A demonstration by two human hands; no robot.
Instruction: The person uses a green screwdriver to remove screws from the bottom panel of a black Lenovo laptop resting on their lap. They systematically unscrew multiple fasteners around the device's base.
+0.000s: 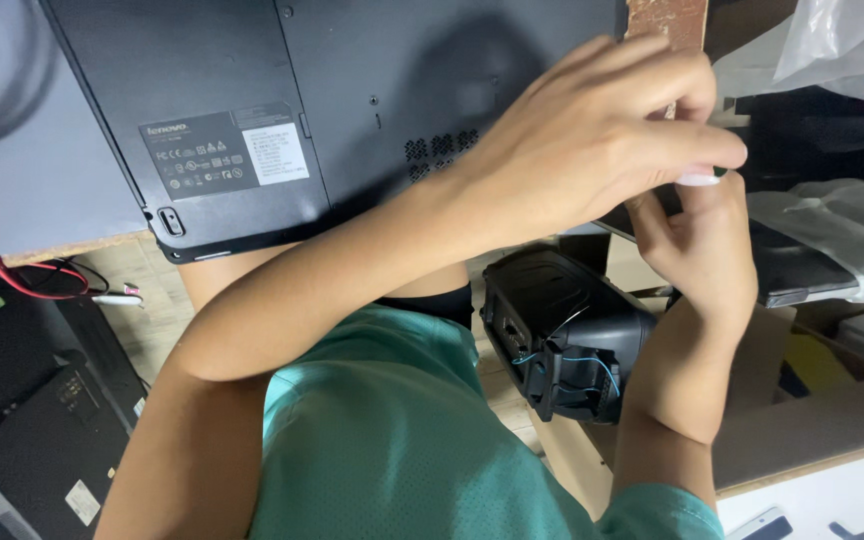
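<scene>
Table carries upturned laptop. Your left hand and right hand pinch small white piece together; likely light, slippery, so grip its edges.

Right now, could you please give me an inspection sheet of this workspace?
Surface: grey table, with a laptop lying bottom-up on it.
Job's things: small white piece.
Clutter: black device, plastic bags, cardboard.
Grippers: left hand pinches the white piece; right hand touches it from below, grip unclear.
Cables: red and black cables at left; blue wires on the device.
Surroundings: black electronics lower left.
</scene>
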